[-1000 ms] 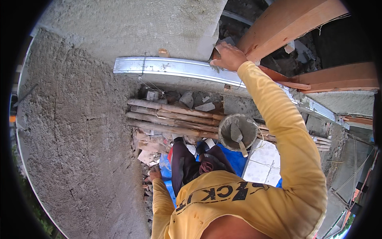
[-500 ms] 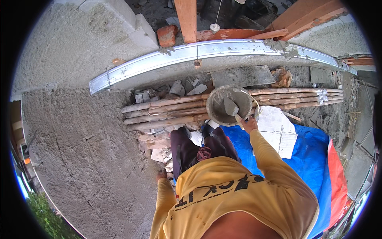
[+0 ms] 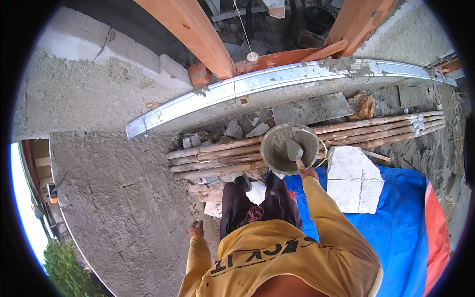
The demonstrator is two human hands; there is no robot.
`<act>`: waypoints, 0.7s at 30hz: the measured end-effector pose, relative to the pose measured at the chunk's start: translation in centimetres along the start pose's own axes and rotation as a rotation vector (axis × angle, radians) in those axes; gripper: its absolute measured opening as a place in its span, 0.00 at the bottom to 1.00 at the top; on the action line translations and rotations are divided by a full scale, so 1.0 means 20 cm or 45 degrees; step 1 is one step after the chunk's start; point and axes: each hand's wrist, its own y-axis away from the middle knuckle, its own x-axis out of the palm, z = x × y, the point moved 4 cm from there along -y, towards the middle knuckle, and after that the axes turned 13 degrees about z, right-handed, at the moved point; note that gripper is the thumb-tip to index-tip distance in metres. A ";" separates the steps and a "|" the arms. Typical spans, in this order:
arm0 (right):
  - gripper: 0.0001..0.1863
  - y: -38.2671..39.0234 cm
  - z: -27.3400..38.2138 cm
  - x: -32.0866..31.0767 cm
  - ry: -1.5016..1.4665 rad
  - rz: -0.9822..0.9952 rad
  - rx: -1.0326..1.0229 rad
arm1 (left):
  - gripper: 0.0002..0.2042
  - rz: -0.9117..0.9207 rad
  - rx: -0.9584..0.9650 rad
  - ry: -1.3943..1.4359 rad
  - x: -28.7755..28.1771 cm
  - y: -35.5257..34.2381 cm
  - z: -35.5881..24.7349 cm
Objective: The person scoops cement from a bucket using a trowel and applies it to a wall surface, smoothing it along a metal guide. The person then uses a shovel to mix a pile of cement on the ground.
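Observation:
My right hand (image 3: 308, 173) is closed round the handle of a pointed trowel (image 3: 294, 149), whose grey blade lies inside a round, mortar-smeared bucket (image 3: 267, 157). Some wet grey mortar appears to coat the bucket's inside. The bucket rests on a row of bamboo poles (image 3: 227, 166) in front of my feet. My left hand (image 3: 196, 228) hangs at my left side, close to the rough plastered wall (image 3: 123, 198). Its fingers are curled, and nothing shows in them.
A long metal straightedge (image 3: 277, 81) spans the wall beyond the poles. White blocks (image 3: 351, 180) sit on a blue tarp (image 3: 401, 213) to my right. Rubble (image 3: 234, 129) lies behind the poles. Wooden posts (image 3: 193, 34) rise at the far side, with a hanging string weight (image 3: 252, 57).
My view has tilted and shifted, so the scene sits lower and further right. My left hand now shows more fully beside the wall. My right hand still grips the trowel in the bucket.

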 end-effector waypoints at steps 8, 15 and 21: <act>0.29 0.16 -0.09 -0.20 -0.414 0.265 -0.425 | 0.25 -0.053 -0.136 0.154 -0.06 0.12 -0.34; 0.18 0.86 -0.05 -0.93 -0.819 0.292 -1.040 | 0.25 0.205 -0.074 -0.149 0.21 -0.09 -0.18; 0.22 0.84 0.28 -1.56 -0.830 -0.014 -1.328 | 0.19 0.394 0.041 -0.475 0.30 -0.09 -0.38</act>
